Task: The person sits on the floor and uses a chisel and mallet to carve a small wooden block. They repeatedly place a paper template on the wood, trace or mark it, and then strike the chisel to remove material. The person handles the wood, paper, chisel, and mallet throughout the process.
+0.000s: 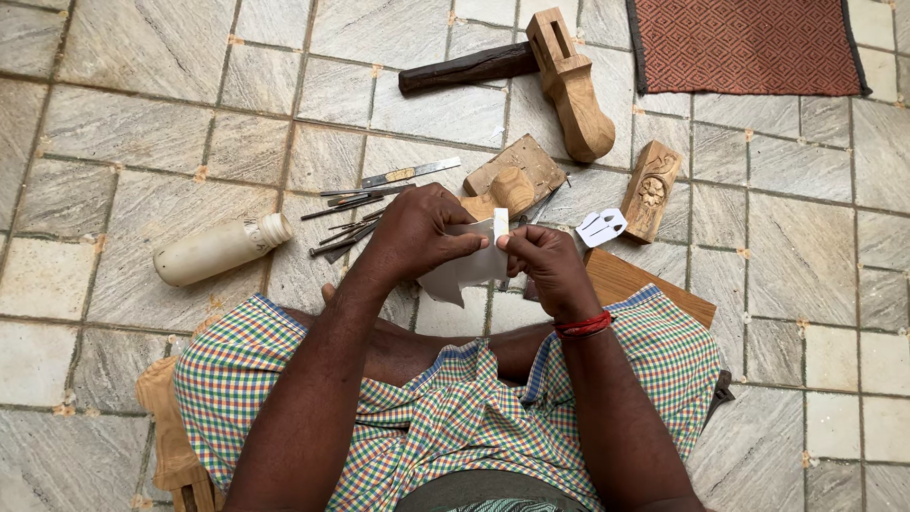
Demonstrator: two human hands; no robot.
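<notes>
While left hand (pixel 412 232) and right hand (pixel 542 261) pinch white paper (pixel 466 268) | cream bottle (pixel 220 249) — left, lying

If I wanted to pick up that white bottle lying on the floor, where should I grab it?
Probably around the middle of the white bottle, coming down from above. It lies on its side on the stone floor, so its long round body faces up with bare floor along both sides for fingers. The neck end, toward the metal tools, is narrower and probably a poorer hold.

Multicoloured checked cloth (pixel 455 417), red diamond-patterned mat (pixel 749 43), red wristband (pixel 583 326), white paper (pixel 469 265), cream bottle (pixel 220 249)
</notes>
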